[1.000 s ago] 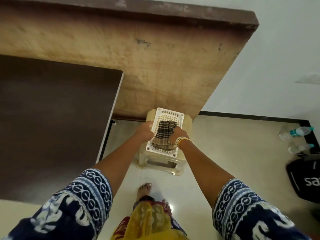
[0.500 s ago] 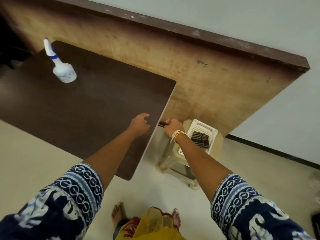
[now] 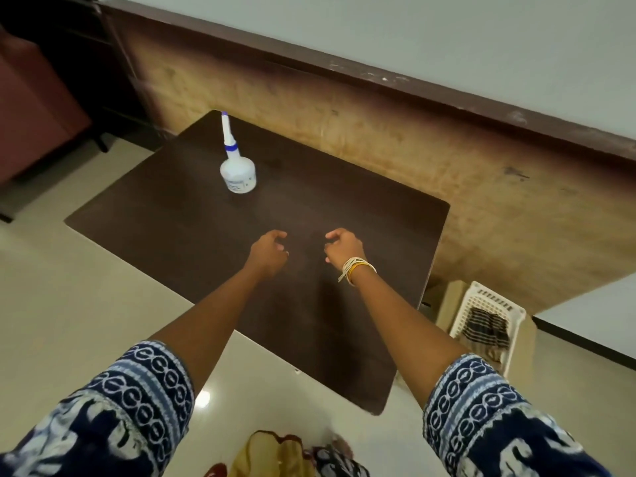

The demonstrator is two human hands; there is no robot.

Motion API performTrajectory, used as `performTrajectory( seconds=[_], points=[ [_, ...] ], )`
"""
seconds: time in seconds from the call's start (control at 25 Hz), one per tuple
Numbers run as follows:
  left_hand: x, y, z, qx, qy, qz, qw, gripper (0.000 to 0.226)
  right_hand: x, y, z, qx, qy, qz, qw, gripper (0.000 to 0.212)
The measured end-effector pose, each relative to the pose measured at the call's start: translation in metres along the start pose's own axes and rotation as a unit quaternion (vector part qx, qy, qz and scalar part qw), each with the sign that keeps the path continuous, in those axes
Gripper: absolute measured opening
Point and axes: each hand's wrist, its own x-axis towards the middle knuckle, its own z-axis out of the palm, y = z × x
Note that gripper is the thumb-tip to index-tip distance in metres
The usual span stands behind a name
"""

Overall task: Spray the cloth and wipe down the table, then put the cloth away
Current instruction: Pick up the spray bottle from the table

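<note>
The dark brown table [image 3: 179, 232] fills the middle of the view. A white spray bottle [image 3: 237, 170] with a blue collar stands upright near its far left corner. The striped cloth [image 3: 485, 327] lies in a white perforated basket [image 3: 481, 297] on a beige stool to the right of the table. My left hand [image 3: 270, 253] and my right hand [image 3: 342, 247] hover side by side over the table's middle, fingers loosely curled, holding nothing. Both are well short of the bottle and away from the cloth.
A tan wooden panel [image 3: 395, 156] with a dark top rail stands behind the table. Dark furniture [image 3: 44, 98] sits at the far left. Pale tiled floor [image 3: 86, 321] surrounds the table, and my feet show at the bottom edge.
Both hands left the cloth in the basket and swung left over the table. The view turned from the stool to the table, bringing the spray bottle into sight.
</note>
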Motion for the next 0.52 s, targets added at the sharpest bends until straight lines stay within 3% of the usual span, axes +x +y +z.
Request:
performTrajectory(
  seconds=[0.32,0.52],
  points=[
    [0.096,-0.045,-0.081,-0.025,0.037,-0.025,0.999,0.054,0.081,-0.114,0.081,0.032,0.004,-0.042,0.999,0.017],
    [0.182,-0.062,-0.112,-0.023,0.015,-0.064,0.998,0.07,0.146,-0.188,0.129,0.026,-0.017,-0.083,0.996,0.038]
  ],
)
